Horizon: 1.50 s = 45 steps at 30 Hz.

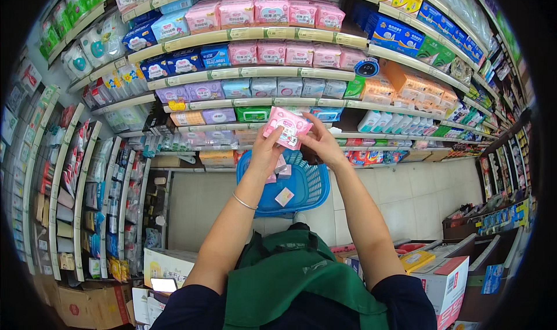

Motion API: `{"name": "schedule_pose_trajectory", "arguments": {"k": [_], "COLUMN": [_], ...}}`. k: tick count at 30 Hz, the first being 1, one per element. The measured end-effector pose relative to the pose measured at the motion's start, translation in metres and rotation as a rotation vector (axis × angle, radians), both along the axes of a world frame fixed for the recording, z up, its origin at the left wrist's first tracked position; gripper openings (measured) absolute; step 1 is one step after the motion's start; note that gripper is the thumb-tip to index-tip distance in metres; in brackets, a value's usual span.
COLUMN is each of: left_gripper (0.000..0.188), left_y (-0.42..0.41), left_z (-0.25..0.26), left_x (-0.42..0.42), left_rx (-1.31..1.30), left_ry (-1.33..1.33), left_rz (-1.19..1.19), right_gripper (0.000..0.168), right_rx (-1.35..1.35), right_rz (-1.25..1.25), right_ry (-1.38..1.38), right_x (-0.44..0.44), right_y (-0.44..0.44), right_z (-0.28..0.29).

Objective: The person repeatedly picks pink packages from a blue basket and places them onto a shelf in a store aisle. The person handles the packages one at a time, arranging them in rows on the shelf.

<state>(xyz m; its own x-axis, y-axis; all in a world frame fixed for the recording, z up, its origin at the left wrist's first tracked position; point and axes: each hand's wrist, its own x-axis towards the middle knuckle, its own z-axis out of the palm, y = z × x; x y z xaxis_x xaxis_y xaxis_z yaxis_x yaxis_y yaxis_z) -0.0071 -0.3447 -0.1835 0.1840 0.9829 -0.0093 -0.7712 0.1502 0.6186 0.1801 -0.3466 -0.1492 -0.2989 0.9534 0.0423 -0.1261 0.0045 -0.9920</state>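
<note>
Between my two hands is a pink square packet [287, 127], held up in front of the lower shelves. My left hand [269, 145] grips its lower left side with the thumb on its face. The fingers of my right hand [320, 141] hold its right edge. Below the hands, on the tiled floor, a blue plastic basket [320, 182] contains several small pink and white packs, one of them [284, 197] lying apart near the front. The forearms partly hide the basket.
Shelves [261, 72] of pink, blue and purple packs curve across the front. Hanging goods [93, 191] line the left. Cardboard boxes [93, 306] stand at the lower left, and a white and red carton [448, 286] at the lower right. White bottles [383, 123] stand on a low shelf.
</note>
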Motion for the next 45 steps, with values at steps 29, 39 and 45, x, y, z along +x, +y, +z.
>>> {"name": "schedule_pose_trajectory", "arguments": {"k": [29,39,45], "left_gripper": [0.051,0.048,0.048], "left_y": [0.171,0.251,0.311], "left_z": [0.102,0.21,0.224], "left_x": [0.146,0.177,0.159], "left_rx": [0.322,0.519,0.574], "left_ry": [0.306,0.479,1.037], "left_rz": [0.334,0.53,0.59], "right_gripper": [0.089,0.053,0.055], "right_rx": [0.478,0.912,0.594], "right_rz": [-0.272,-0.406,-0.262], "right_ry": [-0.17,-0.136,-0.022], "right_x": [0.113,0.126,0.138], "right_y": [0.163,0.241,0.298], "right_z": [0.098,0.154,0.178]}}
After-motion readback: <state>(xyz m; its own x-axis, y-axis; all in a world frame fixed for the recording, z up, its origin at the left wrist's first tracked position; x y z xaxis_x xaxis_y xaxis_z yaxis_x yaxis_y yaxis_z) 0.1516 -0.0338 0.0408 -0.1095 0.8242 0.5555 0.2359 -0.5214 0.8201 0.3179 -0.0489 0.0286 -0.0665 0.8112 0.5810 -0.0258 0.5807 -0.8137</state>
